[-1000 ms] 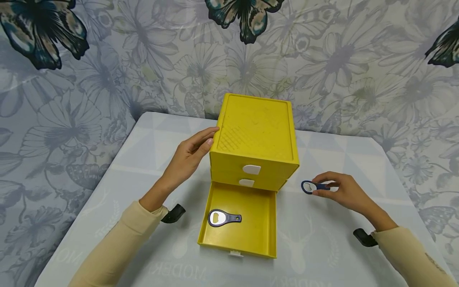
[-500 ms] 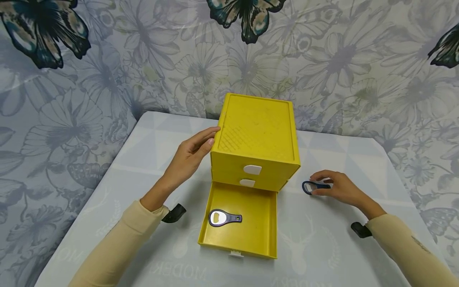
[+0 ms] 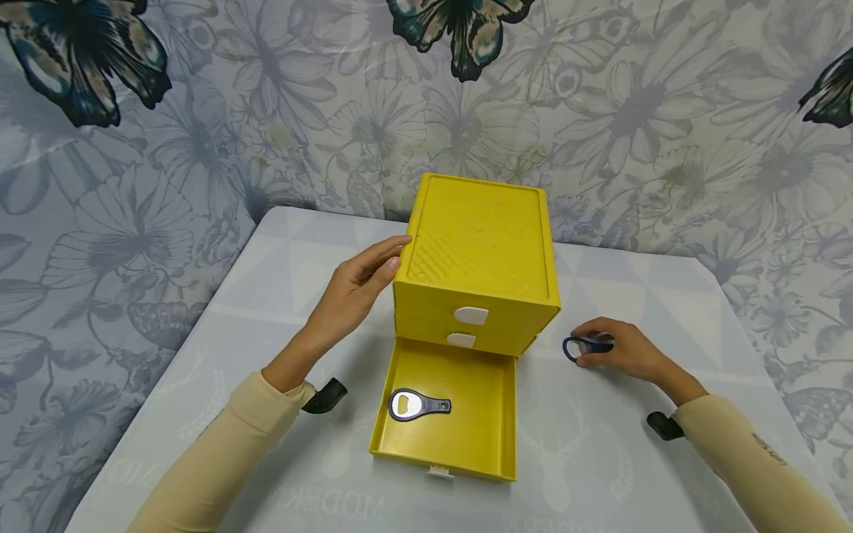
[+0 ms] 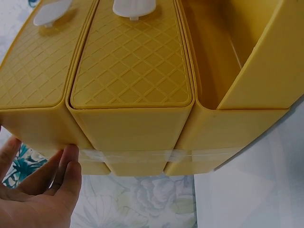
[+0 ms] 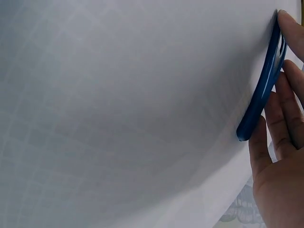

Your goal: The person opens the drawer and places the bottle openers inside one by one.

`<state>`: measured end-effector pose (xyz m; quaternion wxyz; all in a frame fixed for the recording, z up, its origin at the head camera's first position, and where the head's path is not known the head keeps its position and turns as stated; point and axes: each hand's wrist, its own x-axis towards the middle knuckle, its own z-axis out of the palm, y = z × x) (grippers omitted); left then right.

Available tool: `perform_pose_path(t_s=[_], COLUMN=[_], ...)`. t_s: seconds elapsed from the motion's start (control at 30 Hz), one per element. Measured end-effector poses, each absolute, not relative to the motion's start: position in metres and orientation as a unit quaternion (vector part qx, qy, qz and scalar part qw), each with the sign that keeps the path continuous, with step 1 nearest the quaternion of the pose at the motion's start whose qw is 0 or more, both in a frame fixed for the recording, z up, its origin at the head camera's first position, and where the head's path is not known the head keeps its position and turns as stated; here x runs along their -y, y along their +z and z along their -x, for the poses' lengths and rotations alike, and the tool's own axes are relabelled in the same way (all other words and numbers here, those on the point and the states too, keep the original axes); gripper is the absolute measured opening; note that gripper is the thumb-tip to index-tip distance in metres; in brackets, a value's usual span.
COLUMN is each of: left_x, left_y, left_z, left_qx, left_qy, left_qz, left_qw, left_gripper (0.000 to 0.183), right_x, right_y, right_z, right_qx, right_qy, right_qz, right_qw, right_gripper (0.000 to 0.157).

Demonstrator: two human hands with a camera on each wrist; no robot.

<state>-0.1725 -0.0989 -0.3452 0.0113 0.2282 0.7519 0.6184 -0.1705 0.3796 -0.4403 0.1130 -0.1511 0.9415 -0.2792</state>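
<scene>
A yellow drawer unit [image 3: 480,237] stands mid-table with its bottom drawer [image 3: 476,422] pulled out. In that drawer lies a dark-blue and silver bottle opener [image 3: 418,405]. My left hand [image 3: 343,296] rests against the unit's left side, fingers extended; the left wrist view shows its fingertips [image 4: 70,154] at the side wall. To the right of the unit, my right hand [image 3: 623,348] pinches a second blue bottle opener [image 3: 569,348] low over the table, between thumb and fingers. In the right wrist view this opener [image 5: 261,88] appears edge-on, with the fingers along one side.
The two upper drawers, with white pull tabs [image 3: 471,315], are closed. Clear tape [image 4: 133,156] runs across the unit's side. A white patterned cloth covers the table [image 3: 586,474]; a floral wall [image 3: 320,111] stands behind it.
My right hand and forearm have shifted slightly left, while the second opener stays at nearly the same spot. The left hand and the drawers have not moved.
</scene>
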Motion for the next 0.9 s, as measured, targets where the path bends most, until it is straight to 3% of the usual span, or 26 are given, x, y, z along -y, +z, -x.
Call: perform_pose_path(t_s=[0.9], left_x=[0.0994], left_y=[-0.3462], left_z=[0.1727], left_qx=[-0.755], left_qy=[0.615], left_qz=[-0.229], left_qw=[0.008], left_gripper=[0.043], right_x=[-0.3801], right_y=[-0.4459], right_z=[0.1681], right_qx=[-0.951], right_qy=[-0.251], right_qz=[0.152], right_qw=[0.099], right_gripper=[0.051])
